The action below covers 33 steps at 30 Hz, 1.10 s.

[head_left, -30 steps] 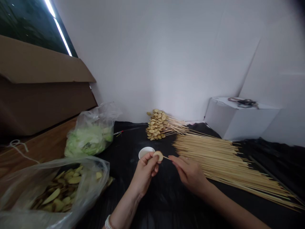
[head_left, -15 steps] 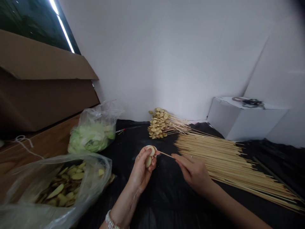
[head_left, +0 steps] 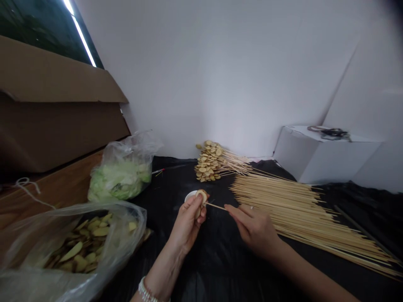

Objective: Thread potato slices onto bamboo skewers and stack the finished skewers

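My left hand [head_left: 189, 220] is closed on pale potato slices [head_left: 201, 194], pinching one between thumb and fingers with another below it. Between finger and thumb, my right hand [head_left: 254, 224] grips a thin wooden skewer [head_left: 216, 206]. Its far end meets the slices in my left hand; how deep it goes in is hidden. Partly covered by my left hand, a small white bowl [head_left: 189, 195] stands just behind it. Beside my right hand lie many bare skewers [head_left: 292, 205] in a wide spread.
Skewered potato slices [head_left: 208, 161] are piled by the wall. At left, an open clear bag [head_left: 132, 235] holds more slices, with a bag of pale green vegetable [head_left: 121, 176] behind it. A cardboard box [head_left: 63, 130] stands far left, a white box [head_left: 308, 157] at right.
The pinched slice has turned and shifted slightly right, and my right hand with the skewer has edged left. More of the white bowl now shows.
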Tool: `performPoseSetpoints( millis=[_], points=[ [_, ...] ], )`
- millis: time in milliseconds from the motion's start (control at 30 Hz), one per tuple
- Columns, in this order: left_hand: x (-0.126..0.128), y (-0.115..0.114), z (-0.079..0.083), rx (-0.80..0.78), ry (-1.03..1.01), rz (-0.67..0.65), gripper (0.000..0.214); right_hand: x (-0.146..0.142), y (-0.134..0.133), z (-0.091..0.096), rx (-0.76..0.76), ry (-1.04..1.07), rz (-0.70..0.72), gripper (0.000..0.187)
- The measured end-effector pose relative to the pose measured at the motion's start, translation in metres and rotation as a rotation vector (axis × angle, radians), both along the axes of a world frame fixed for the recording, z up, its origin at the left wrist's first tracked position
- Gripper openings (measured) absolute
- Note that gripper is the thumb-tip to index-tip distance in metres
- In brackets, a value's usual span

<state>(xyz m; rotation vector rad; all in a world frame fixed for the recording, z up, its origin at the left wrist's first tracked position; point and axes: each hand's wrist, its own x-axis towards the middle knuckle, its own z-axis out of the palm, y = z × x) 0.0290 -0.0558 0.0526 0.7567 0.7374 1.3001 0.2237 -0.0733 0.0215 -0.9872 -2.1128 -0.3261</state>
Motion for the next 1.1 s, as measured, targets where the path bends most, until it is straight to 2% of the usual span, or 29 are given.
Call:
performPoseSetpoints(
  millis=[300, 633, 1100],
  points=[
    [-0.0031, 0.0000, 0.0041, 0.018, -0.014, 0.032, 0.032, 0.0034, -0.0010, 0.0042, 0.043, 0.035, -0.024, 0.033],
    [-0.0034, -0.0014, 0.0070, 0.042, 0.052, 0.012, 0.025, 0.0037, -0.0015, 0.0056, 0.038, 0.025, -0.035, 0.033],
    [-0.0037, 0.0004, 0.0059, 0.015, 0.102, 0.051, 0.026, 0.0032, -0.0013, 0.0042, 0.040, 0.008, -0.048, 0.032]
  ],
)
